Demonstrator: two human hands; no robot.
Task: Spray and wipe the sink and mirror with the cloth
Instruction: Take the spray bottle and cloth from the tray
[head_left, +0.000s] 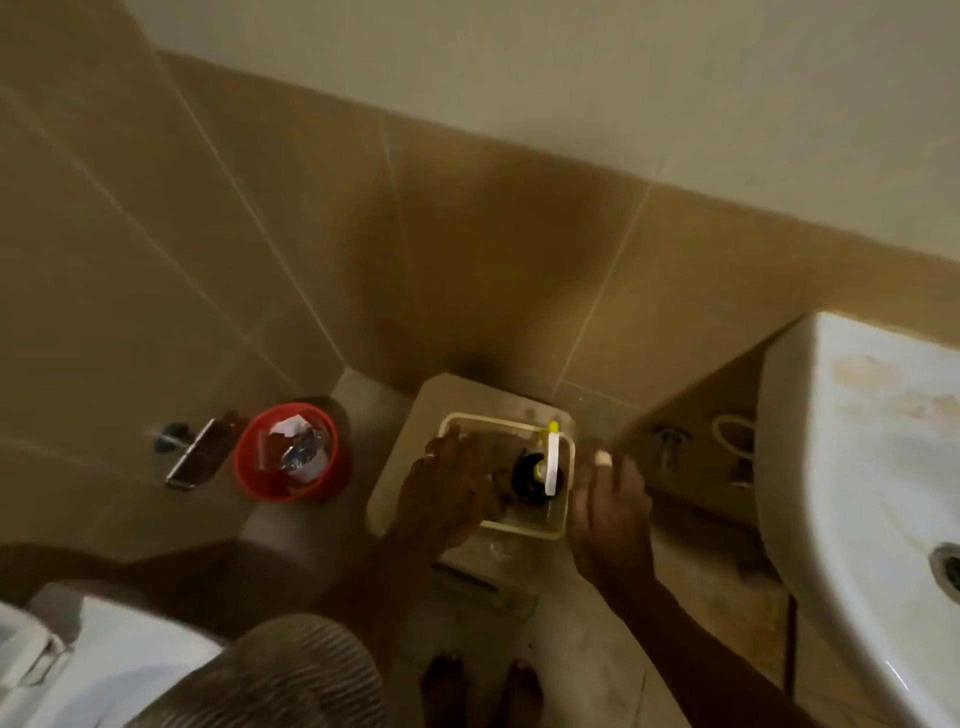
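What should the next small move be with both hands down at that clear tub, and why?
Probably lift the spray bottle out of the clear tub. The left hand reaches inside the tub beside the bottle, the right hand is at the tub's outer edge, and the sink to the right is stained. No cloth can be made out in this blurred view.

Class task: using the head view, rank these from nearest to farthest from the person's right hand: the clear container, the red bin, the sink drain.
From the right hand:
1. Clear container, just to its left, on the stool.
2. Sink drain, off to the right, in the basin.
3. Red bin, far left, beyond the left hand.
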